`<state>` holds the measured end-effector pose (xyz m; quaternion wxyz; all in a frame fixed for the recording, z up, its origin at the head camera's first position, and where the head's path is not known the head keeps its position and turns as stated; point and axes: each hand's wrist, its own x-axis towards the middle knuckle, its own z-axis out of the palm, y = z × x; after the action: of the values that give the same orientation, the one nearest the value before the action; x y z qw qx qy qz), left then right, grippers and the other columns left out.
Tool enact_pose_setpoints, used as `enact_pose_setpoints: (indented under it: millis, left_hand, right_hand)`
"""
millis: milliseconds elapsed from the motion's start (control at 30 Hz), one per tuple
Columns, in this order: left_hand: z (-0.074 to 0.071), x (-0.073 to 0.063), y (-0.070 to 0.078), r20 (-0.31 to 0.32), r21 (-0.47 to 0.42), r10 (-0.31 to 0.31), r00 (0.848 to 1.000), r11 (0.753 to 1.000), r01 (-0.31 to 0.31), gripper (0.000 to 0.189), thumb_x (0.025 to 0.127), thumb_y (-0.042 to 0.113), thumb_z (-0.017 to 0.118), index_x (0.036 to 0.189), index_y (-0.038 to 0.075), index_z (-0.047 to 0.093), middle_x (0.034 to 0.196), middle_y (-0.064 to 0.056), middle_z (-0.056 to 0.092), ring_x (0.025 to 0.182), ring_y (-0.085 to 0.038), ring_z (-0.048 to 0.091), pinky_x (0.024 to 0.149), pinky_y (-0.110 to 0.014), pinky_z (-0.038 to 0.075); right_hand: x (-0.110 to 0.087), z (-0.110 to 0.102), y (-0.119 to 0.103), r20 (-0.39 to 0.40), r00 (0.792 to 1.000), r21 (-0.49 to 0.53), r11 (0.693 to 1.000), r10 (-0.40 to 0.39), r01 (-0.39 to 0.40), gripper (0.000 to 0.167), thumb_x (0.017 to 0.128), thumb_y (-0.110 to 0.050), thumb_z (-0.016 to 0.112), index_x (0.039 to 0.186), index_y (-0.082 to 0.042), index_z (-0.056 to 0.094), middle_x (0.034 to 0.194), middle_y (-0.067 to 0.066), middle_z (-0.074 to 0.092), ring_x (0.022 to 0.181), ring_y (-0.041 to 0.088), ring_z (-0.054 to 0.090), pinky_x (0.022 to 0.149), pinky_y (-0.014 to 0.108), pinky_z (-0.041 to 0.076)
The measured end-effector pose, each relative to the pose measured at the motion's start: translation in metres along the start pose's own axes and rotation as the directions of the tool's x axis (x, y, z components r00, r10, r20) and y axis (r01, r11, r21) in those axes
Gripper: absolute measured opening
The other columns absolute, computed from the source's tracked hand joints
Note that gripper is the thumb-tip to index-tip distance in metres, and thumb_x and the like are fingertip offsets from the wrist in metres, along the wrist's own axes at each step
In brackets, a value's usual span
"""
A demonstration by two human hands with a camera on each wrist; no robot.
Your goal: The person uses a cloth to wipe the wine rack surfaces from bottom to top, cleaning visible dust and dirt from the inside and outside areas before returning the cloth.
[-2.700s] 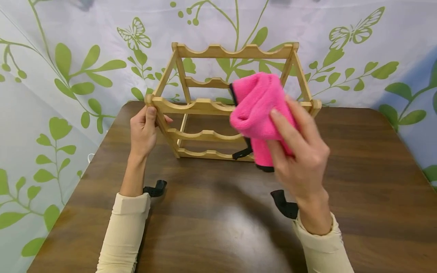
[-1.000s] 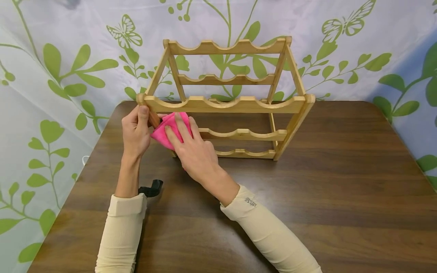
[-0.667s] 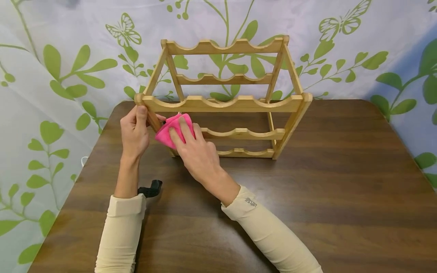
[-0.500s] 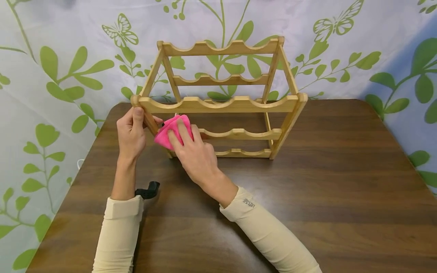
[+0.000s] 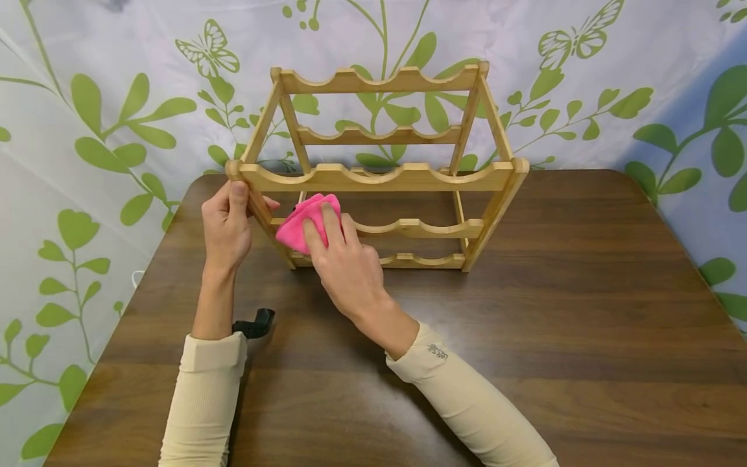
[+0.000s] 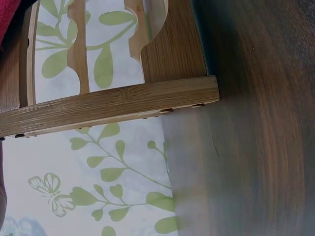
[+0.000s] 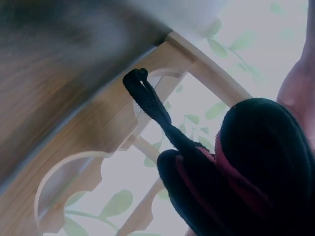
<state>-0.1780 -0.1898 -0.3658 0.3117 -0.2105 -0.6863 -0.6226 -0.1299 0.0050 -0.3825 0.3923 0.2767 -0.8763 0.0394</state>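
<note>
Left hand [image 5: 226, 230], left of centre in the head view, grips the rack [image 5: 408, 178] at its near left post; right hand [image 5: 353, 269], mid-frame, holds the cloth [image 5: 294, 232] over the middle rail's left end. Left wrist view: rack, upper left. Right wrist view: cloth, lower right; its black loop [image 7: 150, 101] extends toward upper left.

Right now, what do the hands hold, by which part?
Left hand: wooden rack, upper front-left post. Right hand: pink cloth, fingers over its near side.
</note>
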Motion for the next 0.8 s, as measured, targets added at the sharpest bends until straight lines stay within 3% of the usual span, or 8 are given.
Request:
enact_pose_setpoints:
  millis: [133,367,600,667,800]
  left_hand:
    - [0.0,0.0,0.002,-0.009,0.014,-0.005,1.0,1.0,0.005,0.061,0.1,0.039,0.053,0.081,-0.019,0.057,0.07,-0.01,0.07,0.067,-0.015,0.07,0.065,-0.024,0.056]
    - [0.001,0.001,0.007,-0.022,0.031,-0.029,0.999,0.999,0.029,0.054,0.1,0.04,0.052,0.085,-0.01,0.065,0.071,-0.007,0.071,0.068,-0.013,0.07,0.065,-0.023,0.055]
    - [0.005,0.0,0.009,-0.037,0.01,-0.058,0.998,0.998,0.058,0.052,0.099,0.04,0.052,0.085,-0.008,0.066,0.071,-0.006,0.071,0.069,-0.014,0.071,0.066,-0.023,0.054]
    - [0.006,0.001,0.01,-0.031,0.021,-0.057,0.998,0.998,0.058,0.053,0.099,0.041,0.051,0.085,-0.008,0.065,0.071,-0.005,0.071,0.069,-0.014,0.071,0.067,-0.023,0.055]
    - [0.005,0.001,0.011,-0.034,0.037,-0.052,0.998,0.998,0.053,0.056,0.099,0.042,0.051,0.086,-0.011,0.065,0.07,-0.005,0.071,0.069,-0.014,0.071,0.067,-0.023,0.055]
  right_hand:
    - [-0.002,-0.004,0.006,-0.019,1.0,-0.01,1.0,-0.001,0.001,0.034,0.094,-0.011,0.057,0.126,-0.014,0.067,0.128,0.017,0.06,0.101,0.029,0.059,0.044,0.03,0.053]
    - [-0.005,-0.012,0.018,0.012,1.0,0.011,1.0,0.006,-0.006,0.04,0.089,-0.009,0.059,0.129,-0.012,0.064,0.13,0.019,0.058,0.102,0.031,0.059,0.049,0.034,0.056]
    - [-0.01,-0.023,0.034,0.096,0.995,0.113,0.993,0.029,-0.04,0.062,0.07,-0.008,0.077,0.129,-0.01,0.057,0.129,0.02,0.054,0.1,0.033,0.056,0.046,0.039,0.055]
    - [-0.012,-0.026,0.039,0.102,0.994,0.142,0.988,0.049,-0.064,0.06,0.07,-0.005,0.075,0.127,-0.008,0.056,0.127,0.021,0.053,0.099,0.034,0.056,0.045,0.04,0.055]
    - [-0.016,-0.028,0.048,0.092,0.992,0.159,0.983,0.081,-0.095,0.044,0.081,-0.001,0.064,0.124,-0.007,0.057,0.124,0.021,0.055,0.096,0.035,0.057,0.043,0.041,0.054]
